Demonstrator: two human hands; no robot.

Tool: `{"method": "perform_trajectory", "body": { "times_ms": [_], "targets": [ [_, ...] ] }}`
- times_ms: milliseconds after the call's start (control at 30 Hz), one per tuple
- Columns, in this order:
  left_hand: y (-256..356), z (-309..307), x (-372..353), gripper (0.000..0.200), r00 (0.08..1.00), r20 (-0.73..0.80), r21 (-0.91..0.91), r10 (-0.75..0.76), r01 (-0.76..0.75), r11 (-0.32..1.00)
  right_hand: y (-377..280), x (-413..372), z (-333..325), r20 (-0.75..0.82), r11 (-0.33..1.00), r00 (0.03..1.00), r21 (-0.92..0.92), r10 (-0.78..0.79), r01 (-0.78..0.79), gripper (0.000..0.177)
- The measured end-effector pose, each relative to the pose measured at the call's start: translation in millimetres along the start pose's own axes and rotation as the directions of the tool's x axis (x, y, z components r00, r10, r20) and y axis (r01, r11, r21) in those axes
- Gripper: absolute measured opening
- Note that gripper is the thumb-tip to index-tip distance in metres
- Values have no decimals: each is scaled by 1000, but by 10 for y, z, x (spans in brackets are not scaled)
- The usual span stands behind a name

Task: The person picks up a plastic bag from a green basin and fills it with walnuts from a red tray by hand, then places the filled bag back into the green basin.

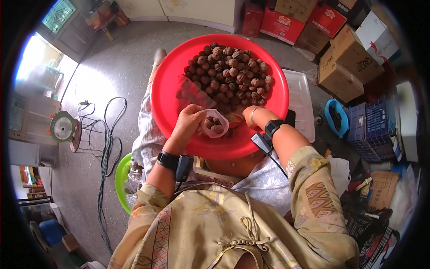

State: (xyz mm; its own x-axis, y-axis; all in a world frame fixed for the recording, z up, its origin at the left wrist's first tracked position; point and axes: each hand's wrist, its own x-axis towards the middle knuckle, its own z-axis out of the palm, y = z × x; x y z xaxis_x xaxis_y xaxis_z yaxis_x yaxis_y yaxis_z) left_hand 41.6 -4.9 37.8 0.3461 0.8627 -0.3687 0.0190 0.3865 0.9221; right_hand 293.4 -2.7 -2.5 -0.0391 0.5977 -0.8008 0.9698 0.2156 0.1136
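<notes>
A big red basin (170, 76) rests on my lap, piled with several brown walnuts (228, 71) toward its far side. My left hand (188, 123) grips a small clear plastic bag (214, 124) with a few walnuts inside, held over the basin's near part. My right hand (251, 114) reaches down into the basin just right of the bag, fingers curled among the nuts and mostly hidden. Both wrists carry black bands with devices.
A green basin (121, 179) sits on the floor at my left, cables (105, 143) and a small fan (63, 127) beyond it. A white lid (302, 101), a blue bowl (336, 119), a blue crate (374, 130) and stacked cardboard boxes (349, 58) stand on the right.
</notes>
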Motion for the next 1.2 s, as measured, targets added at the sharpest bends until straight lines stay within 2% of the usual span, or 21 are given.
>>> {"method": "perform_trajectory", "body": {
  "times_ms": [67,133,200,267,300,367,400,467,500,533,600,633,667,767,800,867,900,933,1000,1033,1200],
  "targets": [
    [5,5,-7,15,1000,-5,35,21,-21,999,45,17,0,-112,992,994,128,-2,17,33],
    [38,17,-29,15,1000,-20,43,22,-21,999,84,-56,-110,-276,940,961,323,-18,110,29],
    [38,25,-20,16,999,-34,48,25,-23,999,129,-229,-236,-472,834,880,465,-50,296,25],
    [13,21,5,16,997,-52,83,62,-58,995,117,-267,-296,-607,622,794,611,-30,490,29],
    [13,19,9,16,996,-56,81,62,-57,995,100,-312,-344,-606,623,795,608,-35,491,29],
    [9,19,14,17,995,-67,104,68,-61,993,40,-439,-470,-628,355,775,709,-74,609,30],
    [10,20,13,17,995,-69,103,66,-59,993,1,-486,-500,-627,355,775,710,-76,609,30],
    [9,27,15,18,994,-89,89,70,-62,994,-106,-576,-535,-730,278,676,631,-103,724,18],
    [5,25,19,18,994,-88,91,68,-60,994,-174,-596,-556,-788,296,608,560,-98,774,19],
    [0,18,23,18,993,-89,99,73,-64,993,-204,-633,-573,-788,295,608,561,-97,773,19],
    [5,18,21,18,993,-89,107,77,-67,992,-240,-723,-610,-653,141,751,737,-98,660,22],
    [20,27,13,18,990,-114,119,87,-73,990,-246,-704,-610,-667,129,742,732,-59,669,25],
    [29,32,9,17,986,-138,130,97,-79,988,-224,-640,-594,-667,129,743,733,-59,668,25],
    [-142,-21,127,17,962,-213,101,170,-152,983,-90,-271,-426,-779,509,625,555,41,658,20],
    [-125,-22,117,17,963,-210,102,169,-151,983,-86,-240,-377,-779,508,626,557,44,657,20],
    [-93,-24,92,16,963,-242,-15,119,-127,992,-80,-179,-282,-705,689,706,542,62,481,18],
    [-129,-52,124,16,963,-242,-15,119,-126,992,-76,-112,-256,-673,755,740,484,-2,442,23],
    [-174,-95,167,15,963,-235,9,133,-134,991,-102,-51,-202,-672,755,740,484,-4,443,23],
    [-206,-148,188,15,962,-233,35,146,-142,989,-194,6,-118,-666,859,740,320,-95,398,31],
    [-197,-143,182,14,962,-241,9,130,-132,991,-233,23,-135,-576,870,805,315,-143,380,41],
    [-56,-57,72,13,962,-251,-53,109,-126,991,-446,44,-98,-458,885,849,235,-263,401,41]
  ]
}}
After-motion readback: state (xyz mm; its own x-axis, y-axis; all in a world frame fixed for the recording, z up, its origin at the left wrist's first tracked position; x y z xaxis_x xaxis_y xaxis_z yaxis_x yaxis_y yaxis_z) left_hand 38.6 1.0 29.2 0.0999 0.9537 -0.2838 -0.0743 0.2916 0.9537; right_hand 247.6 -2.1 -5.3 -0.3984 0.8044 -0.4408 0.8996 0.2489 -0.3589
